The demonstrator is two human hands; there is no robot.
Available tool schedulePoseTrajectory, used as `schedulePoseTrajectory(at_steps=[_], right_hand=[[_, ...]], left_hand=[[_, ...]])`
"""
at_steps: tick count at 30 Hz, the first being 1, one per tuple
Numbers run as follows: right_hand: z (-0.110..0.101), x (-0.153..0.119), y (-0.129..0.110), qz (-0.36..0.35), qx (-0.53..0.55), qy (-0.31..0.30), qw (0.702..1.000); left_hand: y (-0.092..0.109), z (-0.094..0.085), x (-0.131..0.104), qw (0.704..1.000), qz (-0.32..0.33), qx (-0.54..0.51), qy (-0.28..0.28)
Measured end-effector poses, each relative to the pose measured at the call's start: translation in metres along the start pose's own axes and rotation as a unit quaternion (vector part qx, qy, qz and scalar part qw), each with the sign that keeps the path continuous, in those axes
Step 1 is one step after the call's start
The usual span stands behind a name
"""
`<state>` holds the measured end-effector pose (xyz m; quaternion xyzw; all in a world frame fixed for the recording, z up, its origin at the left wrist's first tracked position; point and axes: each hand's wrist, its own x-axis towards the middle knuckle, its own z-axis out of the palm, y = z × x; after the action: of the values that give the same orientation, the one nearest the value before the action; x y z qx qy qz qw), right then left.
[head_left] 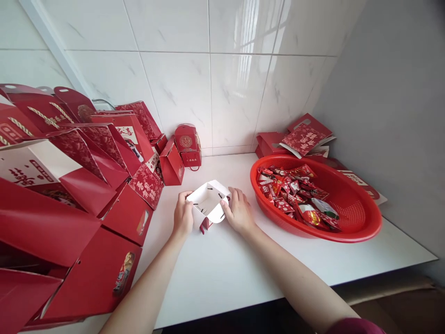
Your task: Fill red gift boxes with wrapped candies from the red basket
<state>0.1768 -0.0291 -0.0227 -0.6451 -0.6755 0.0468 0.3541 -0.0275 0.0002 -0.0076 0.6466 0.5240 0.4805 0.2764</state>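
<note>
Closest to the camera, a maroon sleeve (pixel 356 326) edges into the bottom right, with a bare forearm reaching from it across the white table (pixel 222 264). Farther in, an open carton (pixel 207 203) sits between the two hands, in the middle of the tabletop, with the red boxes (pixel 93 269) to its left and the red basket (pixel 373 227) of small wrapped packets (pixel 295 192) to its right. Both hands grasp it: the left hand (pixel 183 214) has its thumb at the rim and its fingers along the outer left wall, while the right hand (pixel 239 209) lays its thumb on a rounded white flap (pixel 218 213) and curls its fingers by the opposite side. Judging by the thin walls, it should be light and fairly stiff along its folds, yet easily creased or dented by a hard pinch; the smooth card may slide a little on the table. Opposite walls near the corners look the soundest hold, since a loose flap would bend. Its mouth faces up toward the camera, and the rounded flap juts to the near right. A red cord (pixel 202 229) hangs at its near corner. Its long axis seems to run from near left to far right, though the opening looks nearly square and the slant makes this uncertain.
</note>
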Motion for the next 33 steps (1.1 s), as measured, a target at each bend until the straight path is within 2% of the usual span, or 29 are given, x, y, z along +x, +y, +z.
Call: schedulePoseTrajectory(at_steps=[2,5,7,9,11,15,18,20,22,24,26,27,29,31,33], right_hand=[[0.002,0.003,0.005,-0.067,0.026,0.028,0.997],[0.002,0.006,0.011,-0.177,0.100,-0.003,0.979],[0.000,0.005,0.014,-0.183,0.161,-0.056,0.968],[-0.001,0.003,0.015,-0.147,0.207,-0.115,0.960],[-0.001,0.000,0.015,-0.111,0.240,-0.146,0.953],[0.002,-0.001,0.016,-0.059,0.272,-0.125,0.952],[0.001,0.001,0.015,-0.024,0.229,-0.110,0.967],[-0.008,0.002,0.010,-0.021,0.150,-0.053,0.987],[-0.028,0.001,0.001,-0.062,0.054,0.044,0.996],[-0.060,0.000,-0.012,-0.132,-0.016,0.127,0.983],[-0.100,-0.002,-0.021,-0.170,-0.050,0.152,0.972],[-0.122,-0.001,-0.022,-0.162,-0.058,0.142,0.975],[-0.163,0.006,-0.012,-0.104,-0.079,0.085,0.988],[-0.196,0.022,0.018,-0.020,-0.130,0.024,0.991],[-0.219,0.044,0.064,0.080,-0.187,-0.058,0.977]], left_hand=[[0.003,-0.004,-0.001,0.999,0.039,0.026,0.013],[0.006,-0.006,-0.004,0.990,0.130,0.052,-0.032],[0.007,-0.005,-0.006,0.974,0.200,0.068,-0.085],[0.006,-0.002,-0.009,0.962,0.236,0.079,-0.114],[0.002,0.001,-0.010,0.969,0.212,0.067,-0.104],[-0.008,0.004,-0.007,0.991,0.104,-0.016,-0.078],[-0.013,0.005,-0.002,0.992,0.081,-0.060,-0.077],[-0.013,0.004,0.000,0.992,0.094,-0.050,-0.064],[-0.010,0.002,-0.001,0.992,0.111,-0.012,-0.057],[-0.004,-0.001,-0.003,0.988,0.127,0.041,-0.073],[0.004,-0.005,-0.005,0.981,0.138,0.099,-0.095],[0.008,-0.007,-0.006,0.976,0.141,0.128,-0.103],[0.014,-0.009,-0.007,0.967,0.153,0.174,-0.109],[0.018,-0.009,-0.007,0.958,0.172,0.200,-0.114],[0.018,-0.007,-0.007,0.952,0.187,0.210,-0.118]])
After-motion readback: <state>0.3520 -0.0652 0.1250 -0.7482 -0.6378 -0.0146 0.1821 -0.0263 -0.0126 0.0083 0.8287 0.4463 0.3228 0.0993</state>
